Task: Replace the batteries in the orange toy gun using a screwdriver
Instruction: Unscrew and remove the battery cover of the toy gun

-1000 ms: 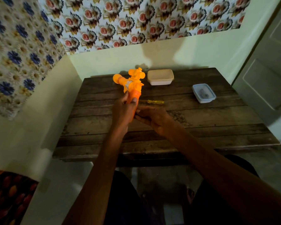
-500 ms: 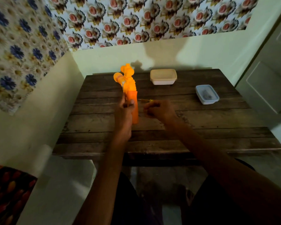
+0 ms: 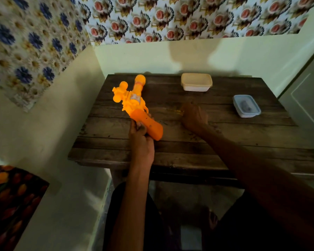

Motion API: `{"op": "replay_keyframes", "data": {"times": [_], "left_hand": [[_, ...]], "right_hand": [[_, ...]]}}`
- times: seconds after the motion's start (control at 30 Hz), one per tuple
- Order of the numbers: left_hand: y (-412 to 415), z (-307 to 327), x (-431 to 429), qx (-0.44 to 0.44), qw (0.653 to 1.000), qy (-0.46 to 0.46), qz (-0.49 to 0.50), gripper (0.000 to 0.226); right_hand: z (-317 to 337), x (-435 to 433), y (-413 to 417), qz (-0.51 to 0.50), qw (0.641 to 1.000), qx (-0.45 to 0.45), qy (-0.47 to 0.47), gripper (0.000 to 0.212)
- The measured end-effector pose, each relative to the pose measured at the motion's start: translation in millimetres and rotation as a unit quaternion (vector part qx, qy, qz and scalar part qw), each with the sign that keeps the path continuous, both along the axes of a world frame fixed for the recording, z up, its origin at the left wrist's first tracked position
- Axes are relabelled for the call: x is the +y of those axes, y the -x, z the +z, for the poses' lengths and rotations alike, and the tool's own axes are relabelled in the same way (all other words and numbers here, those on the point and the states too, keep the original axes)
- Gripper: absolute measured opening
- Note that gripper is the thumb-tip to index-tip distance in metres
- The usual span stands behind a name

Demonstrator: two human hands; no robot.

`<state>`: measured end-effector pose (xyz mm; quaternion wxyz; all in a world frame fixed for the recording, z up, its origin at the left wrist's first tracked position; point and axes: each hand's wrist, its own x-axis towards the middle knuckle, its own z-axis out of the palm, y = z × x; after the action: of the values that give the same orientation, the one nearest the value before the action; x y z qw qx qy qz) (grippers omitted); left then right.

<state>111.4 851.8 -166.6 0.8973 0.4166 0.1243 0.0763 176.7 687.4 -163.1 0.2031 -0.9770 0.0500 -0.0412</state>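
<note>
No readable text, labels or numbers (frame dim, blurred).

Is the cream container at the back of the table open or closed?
Closed: the cream container has a flat cream lid on it, its rim overhanging the paler base. Its contents cannot be seen.

Dim, warm indoor light with a greenish cast. Orange toy gun (image 3: pixel 134 104) is blown out and glowing, its surface detail lost. Broad soft shadows fall on the pale wall (image 3: pixel 170 57) behind the wooden table (image 3: pixel 225 142). Forearms (image 3: pixel 252 160) are nearly black. Left wallpaper (image 3: pixel 25 42) is smeared by blur. Straight edges bow towards the frame borders. Overall soft and grainy.
</note>
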Motion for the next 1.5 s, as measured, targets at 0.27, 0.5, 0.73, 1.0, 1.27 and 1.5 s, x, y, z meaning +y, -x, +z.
{"op": "replay_keyframes", "data": {"times": [0.27, 0.5, 0.73, 1.0, 1.27, 1.5], "left_hand": [[8, -12, 11, -0.010, 0.999, 0.030, -0.009, 0.044], [12, -11, 16, -0.004, 0.999, 0.038, -0.024, 0.043], [10, -14, 17, 0.000, 0.999, 0.042, -0.029, 0.041], [9, -17, 19, -0.005, 0.999, 0.035, -0.031, 0.040], [9, -18, 19, -0.011, 0.998, 0.045, -0.031, 0.037], [8, -19, 18, -0.005, 0.998, 0.059, -0.030, 0.043]], "right_hand": [[44, 20, 63, 0.135, 0.961, -0.068, -0.230, 0.013], [71, 24, 78, 0.145, 0.980, -0.065, -0.116, 0.008], [73, 35, 75, 0.172, 0.979, -0.081, -0.077, 0.009], [71, 38, 73, 0.174, 0.979, -0.076, -0.076, 0.009], [72, 37, 74, 0.175, 0.979, -0.078, -0.071, 0.008], [71, 36, 74, 0.174, 0.979, -0.067, -0.078, 0.005]]}}
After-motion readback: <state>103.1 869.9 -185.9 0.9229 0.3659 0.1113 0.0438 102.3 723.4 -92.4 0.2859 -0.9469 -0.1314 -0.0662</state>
